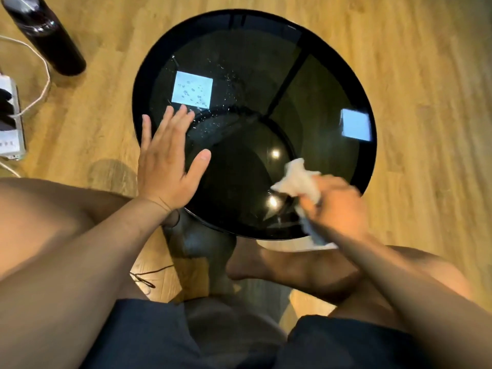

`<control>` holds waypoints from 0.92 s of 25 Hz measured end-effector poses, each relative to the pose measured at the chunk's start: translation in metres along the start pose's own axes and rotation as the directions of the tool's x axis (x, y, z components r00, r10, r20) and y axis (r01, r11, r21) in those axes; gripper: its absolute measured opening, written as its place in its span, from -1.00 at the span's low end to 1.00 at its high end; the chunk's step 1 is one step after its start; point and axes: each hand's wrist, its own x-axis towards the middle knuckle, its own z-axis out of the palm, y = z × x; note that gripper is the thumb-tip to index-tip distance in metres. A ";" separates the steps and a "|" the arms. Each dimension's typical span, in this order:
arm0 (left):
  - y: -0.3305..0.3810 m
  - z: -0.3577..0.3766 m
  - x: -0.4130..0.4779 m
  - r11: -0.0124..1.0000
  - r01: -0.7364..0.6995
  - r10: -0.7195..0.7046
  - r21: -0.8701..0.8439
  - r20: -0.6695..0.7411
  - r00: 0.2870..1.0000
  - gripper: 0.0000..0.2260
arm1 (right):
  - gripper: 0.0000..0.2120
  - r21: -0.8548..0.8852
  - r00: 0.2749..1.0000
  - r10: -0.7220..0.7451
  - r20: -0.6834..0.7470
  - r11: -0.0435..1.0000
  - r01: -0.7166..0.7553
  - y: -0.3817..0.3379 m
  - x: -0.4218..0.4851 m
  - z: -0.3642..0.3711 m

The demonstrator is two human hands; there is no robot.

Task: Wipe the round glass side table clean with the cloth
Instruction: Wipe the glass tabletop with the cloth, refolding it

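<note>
The round glass side table [314, 49] is dark with a black rim and stands on the wooden floor in front of my knees. Water droplets [213, 102] speckle its left and middle parts. My left hand [166, 158] lies flat with fingers spread on the table's left edge, holding nothing. My right hand [338, 206] is blurred at the near right edge of the glass, closed around a crumpled white cloth [298, 179] that touches the surface.
A dark bottle [45, 33] stands on the floor at the upper left. A white power strip [10, 123] with a white cable [40, 83] lies at the left edge. My bare legs and a foot [279, 265] sit under the table's near side.
</note>
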 end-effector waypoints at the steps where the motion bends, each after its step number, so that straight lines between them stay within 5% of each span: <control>1: -0.001 0.000 0.000 1.000 -0.003 0.003 -0.002 -0.001 1.000 -0.45 | -0.76 -0.021 0.993 0.121 -0.013 0.992 -0.121 0.037 0.012 -0.008; 4: -0.004 0.003 0.002 1.000 -0.011 0.011 -0.014 -0.006 1.000 -0.43 | -0.65 -0.005 0.914 0.402 -0.058 0.915 -0.403 0.090 0.046 -0.018; 10: -0.008 0.008 0.000 1.000 -0.008 0.008 -0.027 -0.014 1.000 -0.43 | -0.78 0.195 0.896 0.444 -0.028 0.881 -0.431 0.006 -0.025 0.003; 15: -0.004 0.000 0.000 1.000 -0.006 0.007 -0.013 0.059 0.998 -0.44 | -0.72 0.426 1.000 0.022 0.017 0.904 -0.027 -0.147 -0.031 0.014; 16: -0.002 -0.003 0.001 0.998 0.021 -0.016 -0.058 0.077 0.997 -0.46 | -0.71 0.511 0.997 -0.015 0.081 0.859 -0.028 -0.164 -0.017 0.007; 18: 0.010 -0.017 0.010 0.888 0.214 -0.188 -0.407 0.105 0.977 -0.54 | -0.76 0.719 0.982 -0.012 0.186 0.683 -0.128 -0.172 0.004 -0.012; 20: 0.027 -0.034 0.019 0.561 0.363 -0.306 -0.744 0.221 0.926 -0.65 | -0.72 0.863 0.967 0.016 0.252 0.449 -0.232 -0.153 0.008 -0.036; 23: 0.053 -0.046 0.017 0.333 0.506 -0.111 -0.796 0.500 0.859 -0.77 | -0.60 0.930 0.930 -0.031 0.367 0.015 -0.367 -0.114 -0.002 -0.062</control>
